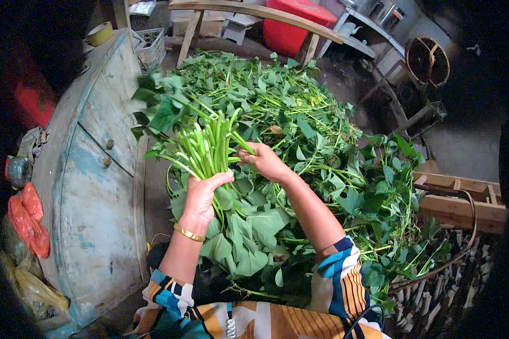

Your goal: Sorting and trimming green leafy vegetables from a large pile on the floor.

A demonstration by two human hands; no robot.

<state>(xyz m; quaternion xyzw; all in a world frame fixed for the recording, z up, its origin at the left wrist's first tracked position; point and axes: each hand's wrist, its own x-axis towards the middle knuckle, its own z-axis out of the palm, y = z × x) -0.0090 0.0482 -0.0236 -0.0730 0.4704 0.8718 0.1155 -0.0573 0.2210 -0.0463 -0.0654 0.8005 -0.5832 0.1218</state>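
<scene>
My left hand (pixel 202 199), with a gold bangle at the wrist, is closed round a thick bunch of green leaf stems (pixel 205 146). The cut ends point up and away from me, and broad leaves hang below the fist. Close by on the right, my right hand (pixel 264 162) pinches a single leafy stem (pixel 244 143) against the bunch. That stem seems to slant up left to some dark leaves (pixel 165 107), which are blurred. Beneath and beyond both hands spreads a large heap of leafy green vines (pixel 300 110).
A worn pale-blue wooden chest (pixel 102 192) stands at the left, with red plastic bags (pixel 29 220) beyond it. Behind the heap are a wooden bench (pixel 254 10) and a red tub (pixel 291 34). To the right lie a wooden frame (pixel 464 212) and a curved basket handle (pixel 470 226).
</scene>
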